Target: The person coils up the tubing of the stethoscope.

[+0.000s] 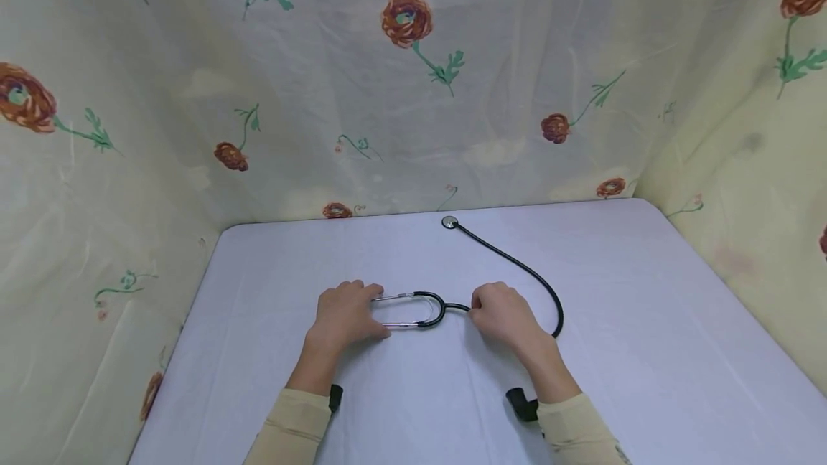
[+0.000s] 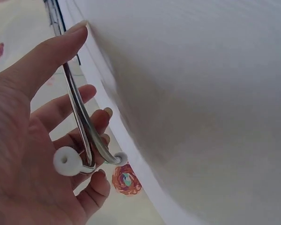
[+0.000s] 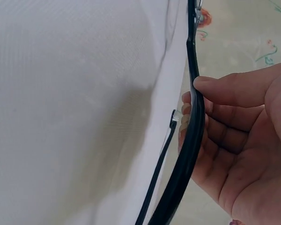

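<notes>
A stethoscope [image 1: 441, 312] with black tubing and two silver ear tubes lies across the middle of the table. My left hand [image 1: 347, 316] holds its ear-tube end, thumb on the nearer tube and fingers at the farther one. In the left wrist view the metal tubes pass under the thumb, and a white ear tip [image 2: 68, 161] shows against the curled fingers. Just right of the Y-shaped fork, my right hand [image 1: 507, 316] pinches the tubing [image 3: 192, 133] between thumb and fingers. From there the tubing loops round to the chest piece [image 1: 449, 222] near the back edge.
A white cloth covers the table [image 1: 291, 257]. Flower-printed curtains [image 1: 491, 92] rise behind it and along both sides. Black wrist-worn devices [image 1: 522, 405] show at both sleeve cuffs.
</notes>
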`<state>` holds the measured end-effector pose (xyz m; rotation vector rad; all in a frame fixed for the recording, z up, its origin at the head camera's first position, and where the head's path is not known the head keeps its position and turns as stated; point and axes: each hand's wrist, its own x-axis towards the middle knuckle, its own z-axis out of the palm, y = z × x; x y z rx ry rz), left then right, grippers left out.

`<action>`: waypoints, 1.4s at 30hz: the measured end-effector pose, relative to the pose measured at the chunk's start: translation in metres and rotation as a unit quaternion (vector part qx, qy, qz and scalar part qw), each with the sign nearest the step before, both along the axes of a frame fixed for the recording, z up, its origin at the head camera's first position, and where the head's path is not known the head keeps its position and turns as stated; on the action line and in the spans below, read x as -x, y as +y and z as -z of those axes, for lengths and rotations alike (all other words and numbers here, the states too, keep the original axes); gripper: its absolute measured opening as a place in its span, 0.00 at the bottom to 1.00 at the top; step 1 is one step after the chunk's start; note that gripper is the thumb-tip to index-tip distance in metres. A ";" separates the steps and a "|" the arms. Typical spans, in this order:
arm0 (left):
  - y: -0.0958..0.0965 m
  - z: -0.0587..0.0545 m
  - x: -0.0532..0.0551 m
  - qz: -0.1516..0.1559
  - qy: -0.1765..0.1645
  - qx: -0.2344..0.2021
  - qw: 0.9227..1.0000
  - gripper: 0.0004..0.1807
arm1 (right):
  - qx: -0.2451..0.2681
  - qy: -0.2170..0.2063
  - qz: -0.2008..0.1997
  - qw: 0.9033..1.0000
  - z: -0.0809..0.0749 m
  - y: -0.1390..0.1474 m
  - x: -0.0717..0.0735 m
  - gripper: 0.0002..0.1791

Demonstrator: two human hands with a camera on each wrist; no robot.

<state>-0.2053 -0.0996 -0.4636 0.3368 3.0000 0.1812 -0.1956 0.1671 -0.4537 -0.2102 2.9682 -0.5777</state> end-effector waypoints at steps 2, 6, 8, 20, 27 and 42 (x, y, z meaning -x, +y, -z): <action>0.000 0.001 0.000 0.004 0.006 -0.001 1.000 0.36 | -0.001 0.003 0.000 1.000 -0.001 0.000 0.000 0.06; -0.001 0.003 0.000 0.012 0.014 -0.007 1.000 0.33 | -0.004 0.014 -0.002 1.000 -0.003 0.001 0.000 0.06; 0.000 0.003 0.000 0.019 0.014 -0.011 1.000 0.31 | -0.004 0.017 -0.003 1.000 -0.005 0.001 0.000 0.06; 0.001 0.000 -0.003 0.027 -0.003 -0.075 0.997 0.25 | -0.004 0.033 0.001 0.999 -0.016 0.002 -0.003 0.06; 0.001 -0.001 -0.004 0.036 0.000 -0.096 0.995 0.22 | -0.004 0.037 0.003 0.999 -0.023 0.004 -0.005 0.05; -0.003 -0.003 -0.005 0.059 0.001 -0.108 0.992 0.21 | -0.002 0.052 -0.004 0.999 -0.031 0.016 -0.007 0.06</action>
